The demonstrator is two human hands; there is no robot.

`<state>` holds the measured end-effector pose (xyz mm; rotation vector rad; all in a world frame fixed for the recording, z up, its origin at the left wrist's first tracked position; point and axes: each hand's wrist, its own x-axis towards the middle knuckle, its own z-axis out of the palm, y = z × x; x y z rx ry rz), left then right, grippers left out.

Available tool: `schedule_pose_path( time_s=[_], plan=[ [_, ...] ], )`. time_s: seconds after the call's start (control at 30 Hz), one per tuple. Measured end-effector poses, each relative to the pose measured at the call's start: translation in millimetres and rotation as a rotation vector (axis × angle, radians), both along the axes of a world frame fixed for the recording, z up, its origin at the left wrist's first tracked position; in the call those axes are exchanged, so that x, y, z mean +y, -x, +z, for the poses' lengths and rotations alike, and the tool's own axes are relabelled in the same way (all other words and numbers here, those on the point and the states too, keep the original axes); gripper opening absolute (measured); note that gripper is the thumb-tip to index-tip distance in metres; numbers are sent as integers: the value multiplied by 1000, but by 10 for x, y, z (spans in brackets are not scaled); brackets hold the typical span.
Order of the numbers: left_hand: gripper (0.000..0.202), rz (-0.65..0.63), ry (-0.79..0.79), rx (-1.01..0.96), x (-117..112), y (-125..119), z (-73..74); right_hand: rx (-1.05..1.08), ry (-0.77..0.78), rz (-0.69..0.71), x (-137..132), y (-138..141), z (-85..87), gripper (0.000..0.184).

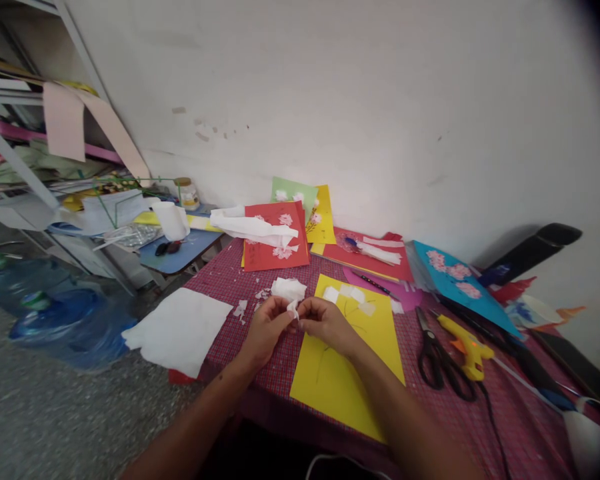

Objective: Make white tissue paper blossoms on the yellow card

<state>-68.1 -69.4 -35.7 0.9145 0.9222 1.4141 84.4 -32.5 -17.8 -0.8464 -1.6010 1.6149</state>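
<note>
Between my two hands is a small piece of white tissue paper (293, 309), pinched by the fingers of both. My left hand (269, 328) closes on its left side; my right hand (326, 323) grips it from the right, above the edge of a yellow sheet (353, 373). Thin drawn lines and several pale paper pieces (350, 293) show on that sheet. Just behind my fingers lies a stack of white tissue squares (289, 289), with torn scraps (240, 310) to its left. A large white tissue sheet (183, 330) hangs over the table's left edge.
Black-handled scissors (443, 363) and a yellow glue gun (467, 347) lie on the right, its cord trailing forward. Red cards (275, 257) with paper flowers and a blue card (463, 283) lie farther back. Water bottles (75, 320) stand on the floor at left.
</note>
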Motion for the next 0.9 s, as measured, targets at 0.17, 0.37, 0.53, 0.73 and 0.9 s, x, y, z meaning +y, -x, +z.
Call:
schedule_pose_path(
  time_s=[0.17,0.37,0.53,0.73,0.9],
  plan=[
    [15,-9,4,6,2,7,-22,-2,-41,-18,-2,0,8,11],
    [16,1,-12,21,11,7,-35,12,-28,-5,-2,-21,42,15],
    [17,-7,-16,43,10,5,-43,-2,-53,1,12,-22,9,15],
    [16,-12,-16,73,21,14,-67,-33,-86,-8,22,-8,-23,12],
    [16,-13,-46,118,11,14,-36,-43,-64,-31,10,-21,-7,15]
  ],
)
